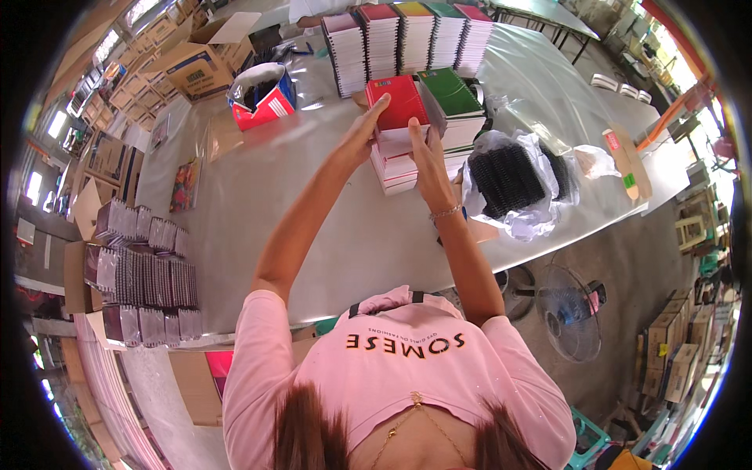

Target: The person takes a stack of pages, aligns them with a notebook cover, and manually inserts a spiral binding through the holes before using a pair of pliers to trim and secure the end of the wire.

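Observation:
Both of my hands are at a red-covered notebook point(397, 98) above a stack of white pages with red edges point(397, 174). My left hand point(363, 133) grips its left side, thumb on the cover. At its right side, my right hand point(428, 160) closes on the lower corner, where a greyish sheet point(433, 110) sticks up; how that sheet is attached I cannot tell. Right beside it lies a pile topped with a green notebook point(450, 88). Close to my right wrist are black binding coils point(505, 180) in white plastic wrapping.
Tall stacks of spiral notebooks point(415, 43) stand along the far side of the grey-covered table point(258, 204). An open carton point(200, 70) and a red-and-blue box point(264, 98) sit far left. Bundled notebooks point(149, 274) fill the near left. A fan point(568, 313) stands on the floor at right.

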Available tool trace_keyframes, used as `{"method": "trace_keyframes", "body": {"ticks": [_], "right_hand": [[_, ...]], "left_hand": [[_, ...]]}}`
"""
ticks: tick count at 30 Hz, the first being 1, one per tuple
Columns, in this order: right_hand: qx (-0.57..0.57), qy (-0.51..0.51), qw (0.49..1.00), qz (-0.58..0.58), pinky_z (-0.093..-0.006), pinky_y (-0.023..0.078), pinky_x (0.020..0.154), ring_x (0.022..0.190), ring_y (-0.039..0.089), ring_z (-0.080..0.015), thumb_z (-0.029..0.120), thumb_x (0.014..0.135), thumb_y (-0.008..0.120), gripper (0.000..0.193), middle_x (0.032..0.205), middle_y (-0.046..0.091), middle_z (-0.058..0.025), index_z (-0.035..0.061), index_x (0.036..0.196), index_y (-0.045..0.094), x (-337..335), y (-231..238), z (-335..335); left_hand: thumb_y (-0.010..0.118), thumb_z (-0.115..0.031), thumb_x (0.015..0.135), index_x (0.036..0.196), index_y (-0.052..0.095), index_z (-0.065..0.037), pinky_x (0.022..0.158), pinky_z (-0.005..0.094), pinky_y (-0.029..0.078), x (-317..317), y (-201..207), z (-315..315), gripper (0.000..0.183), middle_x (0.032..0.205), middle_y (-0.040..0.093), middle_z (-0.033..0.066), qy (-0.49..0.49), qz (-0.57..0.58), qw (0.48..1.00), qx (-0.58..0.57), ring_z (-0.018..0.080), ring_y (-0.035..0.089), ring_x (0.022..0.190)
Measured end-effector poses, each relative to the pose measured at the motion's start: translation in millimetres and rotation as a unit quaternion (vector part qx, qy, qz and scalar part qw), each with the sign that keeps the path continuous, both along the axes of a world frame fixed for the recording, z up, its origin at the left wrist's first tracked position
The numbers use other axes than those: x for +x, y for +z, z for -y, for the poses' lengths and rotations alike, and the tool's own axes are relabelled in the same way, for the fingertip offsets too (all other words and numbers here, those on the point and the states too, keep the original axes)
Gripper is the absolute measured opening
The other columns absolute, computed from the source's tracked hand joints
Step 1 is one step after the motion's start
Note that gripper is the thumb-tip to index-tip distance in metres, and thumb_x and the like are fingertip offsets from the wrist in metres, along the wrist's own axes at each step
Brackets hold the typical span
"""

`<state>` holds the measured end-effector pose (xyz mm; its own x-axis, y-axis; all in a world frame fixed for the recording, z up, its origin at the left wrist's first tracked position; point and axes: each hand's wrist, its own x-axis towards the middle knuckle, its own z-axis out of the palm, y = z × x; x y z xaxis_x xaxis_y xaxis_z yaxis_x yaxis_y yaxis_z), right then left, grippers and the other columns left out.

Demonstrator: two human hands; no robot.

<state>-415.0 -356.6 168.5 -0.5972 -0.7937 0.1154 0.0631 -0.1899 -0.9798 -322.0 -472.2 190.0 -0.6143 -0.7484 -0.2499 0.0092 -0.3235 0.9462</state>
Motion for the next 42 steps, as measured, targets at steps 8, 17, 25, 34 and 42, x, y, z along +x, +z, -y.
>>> {"method": "trace_keyframes", "body": {"ticks": [8,17,25,34,42], "right_hand": [[-0.059,-0.163,0.956,-0.237,-0.0386,0.044,0.092,0.119,0.046,-0.0252,0.013,0.096,0.059,0.036,0.128,0.055,-0.0144,0.0027,0.130,0.053,3.7,3.7,-47.3],[-0.004,-0.190,0.974,-0.121,-0.0279,0.044,0.086,0.098,0.056,-0.0146,0.024,0.103,0.048,0.030,0.110,0.064,-0.0058,0.0015,0.116,0.063,-126.4,-10.0,-31.8],[0.021,-0.197,0.969,-0.151,-0.0272,0.043,0.088,0.104,0.056,-0.0126,0.016,0.100,0.052,0.027,0.114,0.063,-0.0050,0.0010,0.120,0.062,-123.3,-71.2,-66.2],[0.077,-0.074,0.943,-0.316,-0.0334,0.046,0.077,0.091,0.060,-0.0249,-0.004,0.092,0.053,0.013,0.098,0.064,-0.0118,0.0012,0.096,0.064,-43.7,-121.9,-160.6],[0.044,0.314,0.892,-0.322,-0.0372,0.050,0.078,0.087,0.063,-0.0276,-0.005,0.090,0.052,0.016,0.089,0.065,-0.0123,-0.0006,0.089,0.067,6.6,-134.5,-151.0]], "left_hand": [[0.061,-0.075,0.077,0.148,0.037,-0.006,0.109,0.0409,0.030,1.7,-10.6,2.2,0.101,0.146,0.044,0.0115,0.001,-0.010,1.000,0.007,0.0260,0.042,0.132],[0.060,-0.080,0.072,0.155,0.012,-0.008,0.114,0.0530,0.018,10.9,-35.8,-11.1,0.120,0.157,0.014,0.0186,0.120,-0.038,0.987,0.097,0.0361,0.015,0.144],[0.066,-0.052,0.086,0.144,0.041,-0.012,0.100,0.0395,0.038,92.8,-105.2,-55.9,0.075,0.134,0.043,0.0081,0.202,-0.042,0.970,0.131,0.0232,0.043,0.122],[0.061,-0.047,0.093,0.131,0.054,-0.015,0.085,0.0300,0.043,210.3,-180.8,-220.3,0.050,0.109,0.056,-0.0003,0.398,0.042,0.894,0.201,0.0124,0.053,0.101],[0.057,-0.035,0.097,0.125,0.058,-0.012,0.069,0.0214,0.040,200.7,-194.1,-315.6,0.036,0.097,0.059,-0.0050,0.449,0.046,0.862,0.232,0.0041,0.055,0.085]]}}
